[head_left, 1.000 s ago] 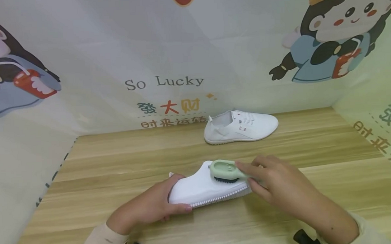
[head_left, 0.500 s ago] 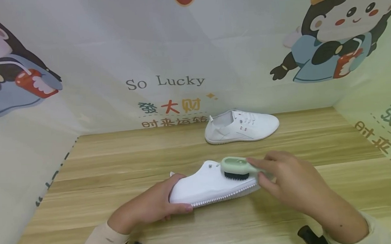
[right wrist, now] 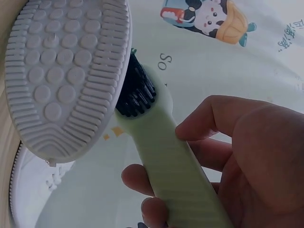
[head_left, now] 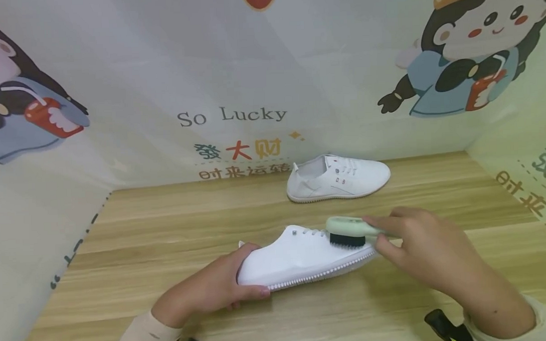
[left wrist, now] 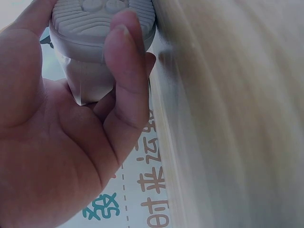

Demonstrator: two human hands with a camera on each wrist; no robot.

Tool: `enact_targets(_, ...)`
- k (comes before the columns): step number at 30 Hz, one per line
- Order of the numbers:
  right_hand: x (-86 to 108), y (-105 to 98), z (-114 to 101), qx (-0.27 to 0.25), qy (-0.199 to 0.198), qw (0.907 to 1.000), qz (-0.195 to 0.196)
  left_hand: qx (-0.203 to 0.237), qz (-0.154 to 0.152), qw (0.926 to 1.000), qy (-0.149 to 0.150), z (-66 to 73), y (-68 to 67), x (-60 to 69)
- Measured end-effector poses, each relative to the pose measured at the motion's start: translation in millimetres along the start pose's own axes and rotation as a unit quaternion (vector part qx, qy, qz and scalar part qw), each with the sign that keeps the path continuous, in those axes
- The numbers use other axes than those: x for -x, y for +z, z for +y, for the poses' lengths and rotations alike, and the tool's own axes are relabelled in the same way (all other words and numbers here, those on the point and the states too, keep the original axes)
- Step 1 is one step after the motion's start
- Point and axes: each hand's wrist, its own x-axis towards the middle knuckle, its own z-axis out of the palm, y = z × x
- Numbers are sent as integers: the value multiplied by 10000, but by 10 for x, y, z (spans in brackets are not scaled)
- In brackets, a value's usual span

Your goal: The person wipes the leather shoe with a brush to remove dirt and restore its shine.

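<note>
Count: one held white shoe (head_left: 285, 263), one standing white shoe (head_left: 361, 176), one green brush (head_left: 347, 225).
Left hand (head_left: 218, 287) grips the held white shoe's heel, sole tilted, over one wooden table (head_left: 166, 229); right hand (head_left: 424, 248) grasps the green brush, bristles (head_left: 346, 239) against that shoe's upper.

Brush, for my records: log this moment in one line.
left hand: holds white shoe by heel; right hand: grips green brush; bristles: at shoe's front; second shoe: behind, on table
</note>
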Motion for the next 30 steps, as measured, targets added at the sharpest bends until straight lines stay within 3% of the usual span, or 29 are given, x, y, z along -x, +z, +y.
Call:
enact_targets(12, 2, 79, -75, -59, -394, 9990, 203, 60, -21, 10000, 11, -23, 24, 10)
enact_targets(19, 12, 155, -171, -86, -643, 9964, 537, -68, 15, 10000, 26, -18, 14, -2)
enact_targets(26, 20, 262, -284, -265, -1136, 9904, 746, 11, -14, 10000, 84, -19, 14, 20)
enact_targets(30, 33, 263, -306, -280, -1046, 9918, 682, -49, -11, 9999, 146, -24, 15, 5)
